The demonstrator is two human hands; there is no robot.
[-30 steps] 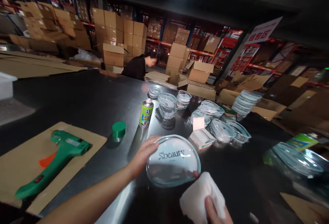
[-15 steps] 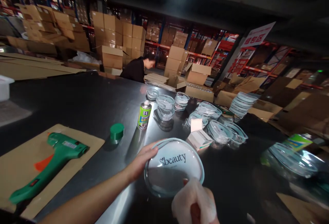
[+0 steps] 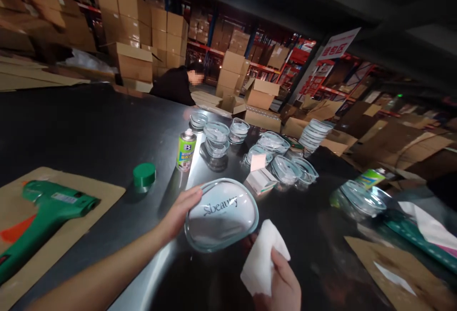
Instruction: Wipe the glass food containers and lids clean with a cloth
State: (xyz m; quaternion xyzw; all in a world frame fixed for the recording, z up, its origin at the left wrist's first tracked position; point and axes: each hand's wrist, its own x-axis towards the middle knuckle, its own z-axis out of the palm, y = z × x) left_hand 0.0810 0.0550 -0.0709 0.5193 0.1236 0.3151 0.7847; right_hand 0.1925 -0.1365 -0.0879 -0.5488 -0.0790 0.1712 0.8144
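Observation:
My left hand (image 3: 183,208) is closed on the left edge of a clear, rounded container (image 3: 221,228) with a pale teal rim and dark "beauty" lettering. The container is tilted above the dark table. A white wipe (image 3: 264,256) is pinched in my right hand (image 3: 285,280), just to the lower right of the container and apart from it. Beyond them stand a green spray can (image 3: 186,151) and a small opened carton (image 3: 261,181). A green round cap (image 3: 144,174) sits left of the can.
Several similar clear containers (image 3: 285,170) are grouped at the back right, some stacked. A green glue gun (image 3: 53,208) rests on cardboard at the left. Another container (image 3: 362,199) and a green can (image 3: 371,178) are at the right. A person (image 3: 173,86) bends behind the table.
My right hand has drawn the wipe off the container's face and opened it out flatter. The container has turned somewhat in my left hand. The view has shifted to the right.

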